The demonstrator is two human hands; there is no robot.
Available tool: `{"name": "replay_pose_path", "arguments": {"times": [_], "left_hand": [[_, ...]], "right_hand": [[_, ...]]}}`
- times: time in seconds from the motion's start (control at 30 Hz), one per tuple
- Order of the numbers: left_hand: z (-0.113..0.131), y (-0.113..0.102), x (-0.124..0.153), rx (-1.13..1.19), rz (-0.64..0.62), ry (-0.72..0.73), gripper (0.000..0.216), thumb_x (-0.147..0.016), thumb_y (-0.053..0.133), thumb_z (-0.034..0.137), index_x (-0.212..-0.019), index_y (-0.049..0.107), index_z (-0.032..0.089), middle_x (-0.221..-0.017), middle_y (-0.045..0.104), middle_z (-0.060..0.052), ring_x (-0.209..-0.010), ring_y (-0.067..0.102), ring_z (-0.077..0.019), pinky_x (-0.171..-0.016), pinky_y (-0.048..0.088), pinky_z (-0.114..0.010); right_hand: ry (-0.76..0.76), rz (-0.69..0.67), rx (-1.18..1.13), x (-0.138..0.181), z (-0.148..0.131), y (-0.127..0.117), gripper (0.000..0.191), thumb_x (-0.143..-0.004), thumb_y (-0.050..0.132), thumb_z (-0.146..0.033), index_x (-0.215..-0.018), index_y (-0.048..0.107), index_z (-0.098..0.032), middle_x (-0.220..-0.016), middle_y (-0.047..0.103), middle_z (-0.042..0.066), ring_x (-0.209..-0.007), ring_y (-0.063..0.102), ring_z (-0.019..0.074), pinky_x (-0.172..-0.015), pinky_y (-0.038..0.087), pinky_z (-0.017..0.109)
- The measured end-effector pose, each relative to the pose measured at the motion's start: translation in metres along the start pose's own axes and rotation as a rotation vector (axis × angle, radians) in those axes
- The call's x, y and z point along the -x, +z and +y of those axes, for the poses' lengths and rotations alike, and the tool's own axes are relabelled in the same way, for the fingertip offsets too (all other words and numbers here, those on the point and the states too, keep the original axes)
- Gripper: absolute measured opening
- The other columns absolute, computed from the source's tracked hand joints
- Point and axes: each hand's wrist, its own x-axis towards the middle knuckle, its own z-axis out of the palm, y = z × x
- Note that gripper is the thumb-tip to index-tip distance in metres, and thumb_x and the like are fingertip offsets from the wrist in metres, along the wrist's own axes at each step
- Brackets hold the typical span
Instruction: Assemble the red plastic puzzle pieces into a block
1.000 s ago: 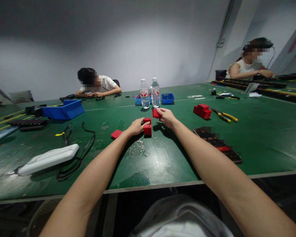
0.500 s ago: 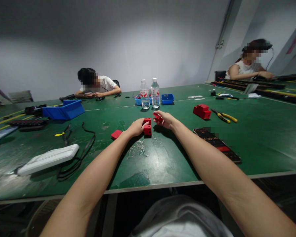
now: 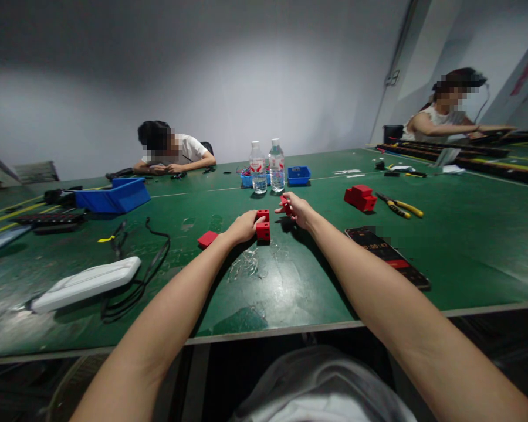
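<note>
My left hand [image 3: 242, 227] rests on the green table [image 3: 290, 281] with its fingers closed round a red block [image 3: 263, 227] that stands there. My right hand [image 3: 298, 210] hovers just to the right of it and pinches a smaller red piece [image 3: 285, 204] between its fingertips, a little above the table. A flat red piece [image 3: 207, 238] lies left of my left hand. A pile of red blocks [image 3: 360, 197] sits further right.
Two water bottles [image 3: 267, 167] and small blue bins [image 3: 298, 174] stand behind my hands. Yellow-handled pliers [image 3: 399, 206] and a phone [image 3: 387, 256] lie to the right. A white device [image 3: 85, 283] with black cables and a blue tray [image 3: 113, 196] are on the left. Two other people sit at the far tables.
My right hand has turned the small red piece and brought it lower and closer to the block under my left hand. My left hand has stayed put.
</note>
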Motion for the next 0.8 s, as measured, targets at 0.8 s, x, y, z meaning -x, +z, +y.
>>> {"name": "replay_pose_path", "arguments": {"times": [0.8], "left_hand": [[0.0015,-0.0009,0.0006,0.005,-0.005,0.003,0.039,-0.095,0.038,0.044,-0.106,0.061,0.015,-0.108,0.069,-0.013,-0.094,0.064,-0.0224,-0.087,0.047,-0.035]], "right_hand": [[0.102,-0.124,-0.343,-0.0066,0.0022,-0.0004,0.015,-0.079,0.049,-0.002,-0.077,0.055,-0.015,-0.069,0.063,0.004,-0.063,0.060,0.0108,-0.057,0.053,0.019]]}}
